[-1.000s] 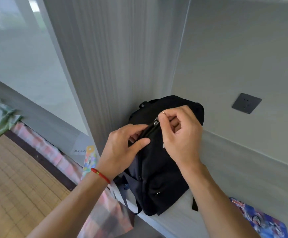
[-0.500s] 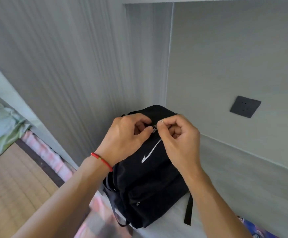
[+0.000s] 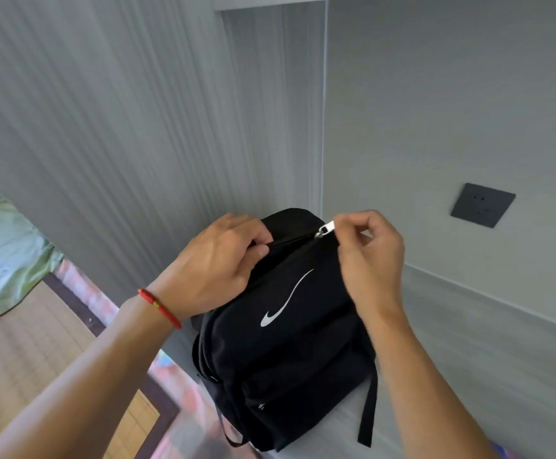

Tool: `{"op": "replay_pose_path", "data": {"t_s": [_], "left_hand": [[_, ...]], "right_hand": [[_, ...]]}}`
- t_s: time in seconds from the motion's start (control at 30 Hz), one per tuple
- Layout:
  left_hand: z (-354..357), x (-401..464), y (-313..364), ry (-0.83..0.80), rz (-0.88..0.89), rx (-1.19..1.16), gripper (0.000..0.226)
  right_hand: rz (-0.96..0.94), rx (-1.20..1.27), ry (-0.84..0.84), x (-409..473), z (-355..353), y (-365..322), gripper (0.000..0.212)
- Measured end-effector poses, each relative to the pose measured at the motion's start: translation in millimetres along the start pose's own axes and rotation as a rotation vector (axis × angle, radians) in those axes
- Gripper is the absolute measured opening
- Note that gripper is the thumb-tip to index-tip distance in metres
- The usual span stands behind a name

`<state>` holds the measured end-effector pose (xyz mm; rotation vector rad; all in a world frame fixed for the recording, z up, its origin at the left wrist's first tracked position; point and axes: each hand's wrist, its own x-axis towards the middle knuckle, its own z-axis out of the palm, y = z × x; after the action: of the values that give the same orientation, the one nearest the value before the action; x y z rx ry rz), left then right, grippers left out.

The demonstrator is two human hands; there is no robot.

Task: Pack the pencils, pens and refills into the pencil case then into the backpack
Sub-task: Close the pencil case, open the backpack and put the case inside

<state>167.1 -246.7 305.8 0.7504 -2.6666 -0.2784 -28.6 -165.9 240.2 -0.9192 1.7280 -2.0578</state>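
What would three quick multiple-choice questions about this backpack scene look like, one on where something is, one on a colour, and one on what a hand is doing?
1. Where is the dark wall socket?
A. On the wall to the right of the backpack
B. On the floor by the mat
C. On the backpack's front

2. What colour is the band on the left wrist?
A. Blue
B. Red
C. White

3. What is the right hand doing?
A. Resting flat on the desk
B. Holding a pencil
C. Pinching the metal zipper pull at the backpack's top

Answers:
1 A: the wall socket sits on the wall, right of the backpack.
2 B: the wrist band behind the left hand is red.
3 C: the right hand has its fingertips closed on the zipper pull, while the left hand grips the backpack's top edge.
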Motion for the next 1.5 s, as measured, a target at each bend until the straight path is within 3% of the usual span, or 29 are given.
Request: {"op": "replay_pose_path", "data": {"t_s": [0.17, 0.3, 0.37, 0.5, 0.63, 0.77, 0.93, 1.0, 1.07, 1.13, 1.2, 1.33, 1.5], "left_hand": [[0.2, -1.7, -7.6, -0.029, -0.026, 0.023, 0.006], [9.1, 10.1, 1.0, -0.046, -0.026, 0.051, 0.013], [13.1, 17.3, 6.8, -0.020, -0.002, 0.085, 0.019], [5.3, 25.0, 5.2, 0.119, 0.019, 0.030, 0.013], [-6.3, 28.3, -6.0, 0.225, 0.020, 0.005, 0.011], [-11.1, 25.5, -18.9, 0.259, -0.012, -0.041, 0.012], [-3.5, 24.6, -23.7, 0.251, -0.044, -0.078, 0.011], [-1.1, 25.5, -23.6, 0.257, -0.073, -0.121, 0.012], [-1.1, 27.0, -24.6, 0.262, -0.100, -0.174, 0.012], [-0.6, 27.9, -25.2, 0.263, -0.117, -0.213, 0.012], [0.5, 29.0, -24.6, 0.264, -0.127, -0.233, 0.013], [0.2, 30.7, -26.7, 0.263, -0.139, -0.264, 0.011], [3.4, 30.9, -31.0, 0.234, -0.036, -0.220, 0.009]], "right_hand": [[0.278, 0.083, 0.038, 12.7, -15.8, 28.7, 0.020], [0.332, 0.191, -0.042, 13.9, -14.7, 29.7, 0.013], [0.301, 0.158, -0.092, 17.2, -15.5, 25.6, 0.013], [0.301, 0.020, -0.064, 24.3, -15.6, 23.2, 0.017], [0.436, 0.102, 0.031, 24.1, -22.2, 43.1, 0.018], [0.607, -0.036, 0.108, 13.8, -40.8, 87.9, 0.018], [0.800, -0.126, 0.009, -5.8, -62.5, 132.5, 0.016], [0.710, -0.255, -0.054, -7.1, -62.2, 129.7, 0.027], [0.484, -0.420, -0.042, -5.5, -57.7, 110.3, 0.020], [0.231, -0.377, -0.076, -4.7, -49.1, 75.1, 0.026], [0.052, -0.240, -0.231, -6.7, -36.7, 39.7, 0.033], [-0.170, -0.269, -0.467, -23.9, -24.1, 0.3, 0.034], [-0.277, -0.696, -0.633, -66.3, -57.6, 28.6, 0.031]]}}
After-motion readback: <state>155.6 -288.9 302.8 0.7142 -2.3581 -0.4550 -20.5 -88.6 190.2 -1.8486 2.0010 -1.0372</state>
